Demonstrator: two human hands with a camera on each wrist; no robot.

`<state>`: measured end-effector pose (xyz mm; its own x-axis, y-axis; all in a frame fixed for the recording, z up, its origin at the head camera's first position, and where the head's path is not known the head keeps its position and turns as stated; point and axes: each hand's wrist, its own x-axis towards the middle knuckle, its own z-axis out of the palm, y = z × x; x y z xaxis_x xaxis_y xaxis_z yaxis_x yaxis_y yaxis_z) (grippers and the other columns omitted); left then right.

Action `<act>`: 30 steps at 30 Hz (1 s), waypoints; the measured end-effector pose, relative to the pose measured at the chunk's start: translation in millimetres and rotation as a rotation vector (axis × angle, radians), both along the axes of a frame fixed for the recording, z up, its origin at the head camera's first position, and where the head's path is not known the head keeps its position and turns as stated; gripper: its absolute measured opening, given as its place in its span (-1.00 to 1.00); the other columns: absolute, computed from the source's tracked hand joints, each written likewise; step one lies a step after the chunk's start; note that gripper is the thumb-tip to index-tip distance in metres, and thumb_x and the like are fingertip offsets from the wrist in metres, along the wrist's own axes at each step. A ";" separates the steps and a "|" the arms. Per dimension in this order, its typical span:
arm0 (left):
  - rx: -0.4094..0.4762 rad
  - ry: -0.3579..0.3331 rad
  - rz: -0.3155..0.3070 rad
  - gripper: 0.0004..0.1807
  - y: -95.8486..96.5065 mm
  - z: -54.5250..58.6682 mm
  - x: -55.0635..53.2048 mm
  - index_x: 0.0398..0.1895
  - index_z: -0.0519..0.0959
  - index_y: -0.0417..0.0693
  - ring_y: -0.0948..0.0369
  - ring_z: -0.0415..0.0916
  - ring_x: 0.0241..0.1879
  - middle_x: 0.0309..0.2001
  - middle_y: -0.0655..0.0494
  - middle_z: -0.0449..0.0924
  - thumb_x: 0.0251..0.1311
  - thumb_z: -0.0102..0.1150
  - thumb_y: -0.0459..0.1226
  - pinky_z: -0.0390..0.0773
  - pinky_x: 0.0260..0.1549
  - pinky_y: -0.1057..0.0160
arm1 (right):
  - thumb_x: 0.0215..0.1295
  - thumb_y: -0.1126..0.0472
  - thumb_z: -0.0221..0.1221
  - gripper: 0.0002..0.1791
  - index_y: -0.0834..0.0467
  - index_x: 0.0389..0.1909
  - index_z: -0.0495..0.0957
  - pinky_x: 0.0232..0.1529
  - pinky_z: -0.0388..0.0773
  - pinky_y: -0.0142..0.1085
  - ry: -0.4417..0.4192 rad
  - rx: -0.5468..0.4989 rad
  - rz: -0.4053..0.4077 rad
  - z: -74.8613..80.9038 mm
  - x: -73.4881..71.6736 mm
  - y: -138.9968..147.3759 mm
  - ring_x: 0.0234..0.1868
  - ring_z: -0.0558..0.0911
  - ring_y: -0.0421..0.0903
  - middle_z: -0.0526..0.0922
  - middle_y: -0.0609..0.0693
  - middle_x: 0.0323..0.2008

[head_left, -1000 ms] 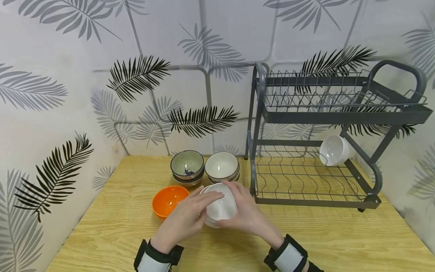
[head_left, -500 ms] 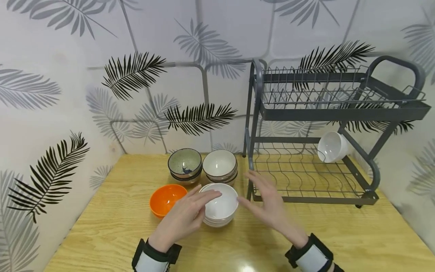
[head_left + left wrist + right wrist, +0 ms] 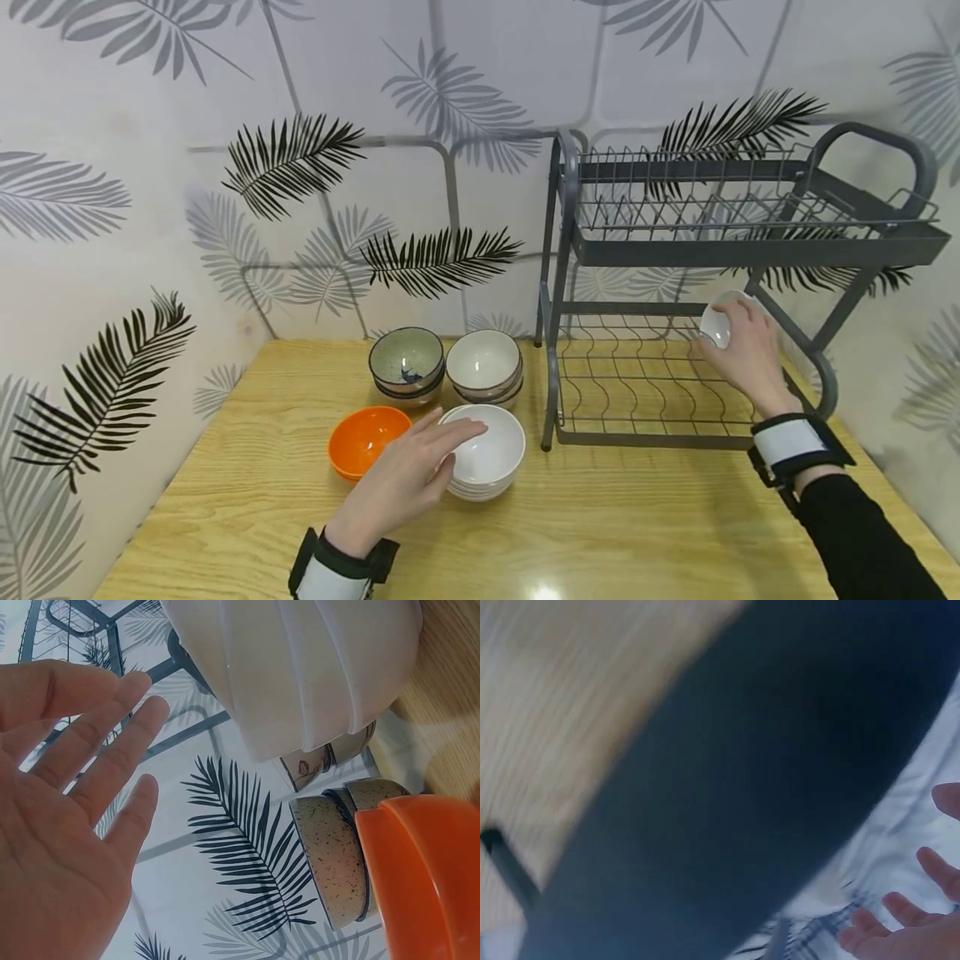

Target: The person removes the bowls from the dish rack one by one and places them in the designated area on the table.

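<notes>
In the head view my right hand is at the white bowl standing tilted at the right end of the rack's lower tier, partly covering it. The right wrist view shows that hand's fingers spread apart, most of that frame being blocked by a dark blurred bar. My left hand hovers with extended fingers by the left rim of a stack of white bowls; in the left wrist view its fingers hold nothing, apart from the stack. Orange bowls sit left of it.
Behind stand green-grey speckled bowls and cream bowls with a dark rim, both stacked. The dark two-tier dish rack stands at the right, its upper tier overhanging my right hand. A patterned wall closes off the wooden table.
My right hand has let go of the top white bowl in the stack and moved right to the bowl in the rack. My left hand has stayed nearly still.
</notes>
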<state>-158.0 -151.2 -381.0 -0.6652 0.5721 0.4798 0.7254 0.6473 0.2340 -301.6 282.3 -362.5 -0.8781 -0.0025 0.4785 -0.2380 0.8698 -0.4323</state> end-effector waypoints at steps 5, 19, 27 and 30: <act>0.002 -0.004 0.008 -0.46 -0.6 -1.5 0.7 0.16 0.52 -0.05 0.20 0.44 0.14 0.11 0.16 0.57 0.04 0.12 -0.53 0.23 0.32 0.01 | 0.22 0.34 0.04 -0.47 0.52 0.18 0.25 0.11 0.06 0.48 -0.063 0.034 -0.054 1.7 -26.2 26.3 0.24 0.02 0.58 0.05 0.59 0.26; 0.006 -0.002 0.011 -0.45 -2.3 -1.3 0.3 0.16 0.52 -0.05 0.25 0.46 0.12 0.11 0.17 0.57 0.03 0.12 -0.54 0.23 0.32 0.04 | 0.02 0.60 -0.03 -0.25 0.63 0.31 -0.01 0.08 0.18 0.44 -0.228 0.147 0.055 10.0 -55.9 45.2 0.12 0.15 0.57 0.11 0.66 0.18; 0.000 -0.008 0.012 -0.45 -3.0 -0.3 0.9 0.16 0.52 -0.06 0.25 0.45 0.13 0.11 0.17 0.57 0.04 0.11 -0.54 0.21 0.33 0.05 | 0.04 0.67 -0.06 -0.27 0.42 0.35 0.17 -0.33 0.46 0.24 -0.173 0.163 0.012 5.2 -57.0 26.5 -0.07 0.41 0.50 0.31 0.55 0.18; 0.001 -0.015 0.016 -0.45 -3.3 -0.1 0.2 0.16 0.52 -0.05 0.23 0.43 0.16 0.12 0.16 0.57 0.04 0.11 -0.54 0.20 0.34 0.04 | 0.05 0.65 -0.02 -0.33 0.41 0.29 0.28 -0.53 0.48 0.19 -0.103 0.206 -0.009 3.4 -54.8 21.2 -0.27 0.50 0.47 0.42 0.57 0.04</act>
